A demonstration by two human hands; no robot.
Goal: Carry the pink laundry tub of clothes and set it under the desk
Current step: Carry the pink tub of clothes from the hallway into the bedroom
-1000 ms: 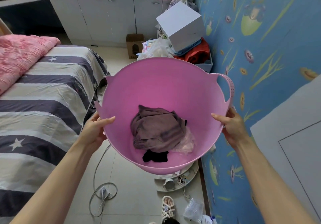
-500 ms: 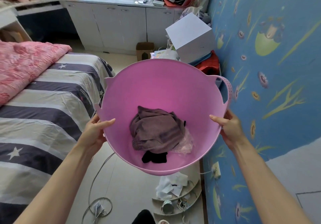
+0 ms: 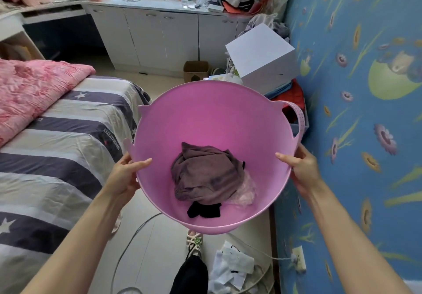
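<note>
I hold the pink laundry tub in the air in front of me, above the floor. My left hand grips its left rim, thumb inside. My right hand grips the right rim just below the loop handle. At the tub's bottom lie a crumpled brown-purple garment, a black piece and a sheer pink one. The desk stands at the far left, with a dark opening under its top.
A bed with a striped sheet and a pink quilt fills the left. White cabinets line the far wall. A white box on a pile, a small cardboard box, a floor cable and papers lie along the narrow aisle beside the blue wall.
I have walked forward along the aisle with the tub. The cabinets and desk are closer, and the floor clutter has slid back beneath me. Both hands keep the same grip.
</note>
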